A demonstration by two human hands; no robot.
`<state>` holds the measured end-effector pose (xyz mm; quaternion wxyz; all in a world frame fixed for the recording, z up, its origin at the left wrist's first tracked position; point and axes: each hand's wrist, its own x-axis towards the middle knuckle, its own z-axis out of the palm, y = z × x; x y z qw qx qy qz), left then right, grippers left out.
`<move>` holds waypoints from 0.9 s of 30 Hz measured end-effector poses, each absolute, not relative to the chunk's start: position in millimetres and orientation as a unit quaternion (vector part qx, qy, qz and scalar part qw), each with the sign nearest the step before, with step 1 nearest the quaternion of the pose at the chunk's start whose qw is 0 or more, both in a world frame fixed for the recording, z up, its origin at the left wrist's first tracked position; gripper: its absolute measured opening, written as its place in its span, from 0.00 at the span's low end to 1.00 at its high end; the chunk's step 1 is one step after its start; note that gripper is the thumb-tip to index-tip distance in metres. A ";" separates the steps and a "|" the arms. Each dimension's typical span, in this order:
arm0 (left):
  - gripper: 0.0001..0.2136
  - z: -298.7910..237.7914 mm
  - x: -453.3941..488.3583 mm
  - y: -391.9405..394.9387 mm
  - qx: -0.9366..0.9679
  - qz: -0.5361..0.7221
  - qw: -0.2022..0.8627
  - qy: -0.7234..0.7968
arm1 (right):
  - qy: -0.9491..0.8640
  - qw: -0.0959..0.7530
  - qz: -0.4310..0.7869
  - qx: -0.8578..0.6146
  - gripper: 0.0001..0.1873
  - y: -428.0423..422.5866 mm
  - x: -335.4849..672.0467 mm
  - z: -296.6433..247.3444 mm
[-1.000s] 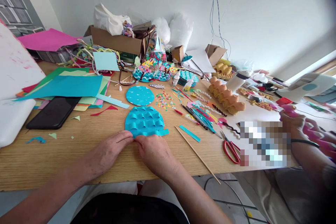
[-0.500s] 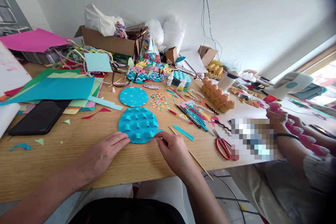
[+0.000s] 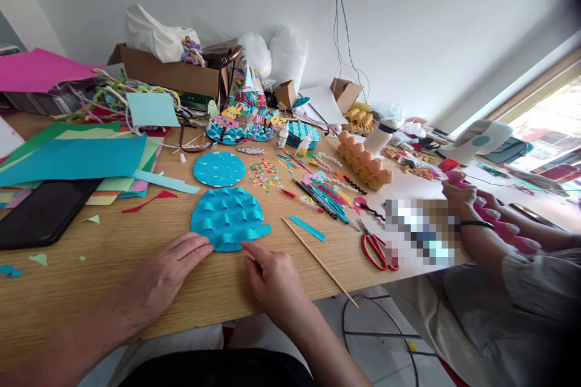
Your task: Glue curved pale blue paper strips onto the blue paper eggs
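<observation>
A blue paper disc (image 3: 227,217) with rows of raised, curled paper strips lies flat before me, one strip end (image 3: 265,230) jutting past its right edge. My left hand (image 3: 170,266) rests palm down, fingers laid flat, with its fingertips on the disc's lower left edge. At the lower edge, my right hand (image 3: 275,275) touches the disc with an outstretched index finger; the thumb is apart and the other fingers are curled, holding nothing visible. Just beyond lies a second blue disc (image 3: 219,169) with small pale marks. A loose blue strip (image 3: 307,228) and a thin wooden stick (image 3: 320,261) lie to the right.
Red-handled scissors (image 3: 374,252), pens (image 3: 315,199) and egg-carton pieces (image 3: 363,160) are on the right. Coloured paper sheets (image 3: 72,157) and a black phone (image 3: 45,211) lie left. At far right, another person's hands (image 3: 467,205) hold a pink egg-carton strip.
My right hand has let go of the strip end at the disc's right edge and moved left to the lower edge. My left hand stays on the disc. The view has turned slightly right.
</observation>
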<state>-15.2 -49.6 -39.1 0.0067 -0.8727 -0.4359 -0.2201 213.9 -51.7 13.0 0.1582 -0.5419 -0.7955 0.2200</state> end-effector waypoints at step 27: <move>0.25 -48.5 -15.6 -50.9 -0.877 -0.217 0.050 -0.425 | -0.820 0.040 0.103 -0.562 0.20 -48.2 194.6 12.4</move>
